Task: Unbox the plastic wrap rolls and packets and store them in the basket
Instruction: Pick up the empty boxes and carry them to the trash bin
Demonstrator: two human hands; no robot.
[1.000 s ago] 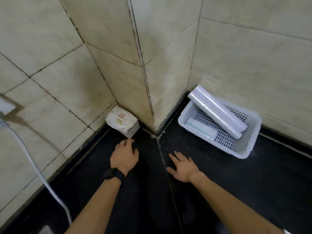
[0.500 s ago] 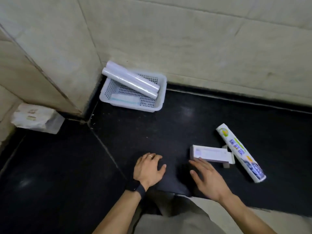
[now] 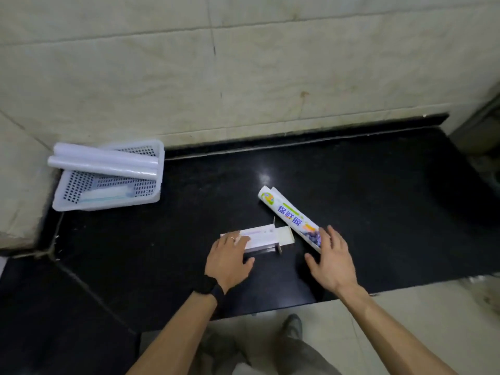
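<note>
Plastic wrap box (image 3: 293, 218) awaits unboxing; right hand (image 3: 331, 259) spreads open beside it, left hand (image 3: 228, 259) flat on the small carton (image 3: 266, 235), gripping nothing.

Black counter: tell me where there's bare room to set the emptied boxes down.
The widest bare stretch of the black counter runs right of the printed box to the far end. Another lies between the white basket and that box. Crowded: the front middle, where the left hand, flat white box and right hand gather.
</note>
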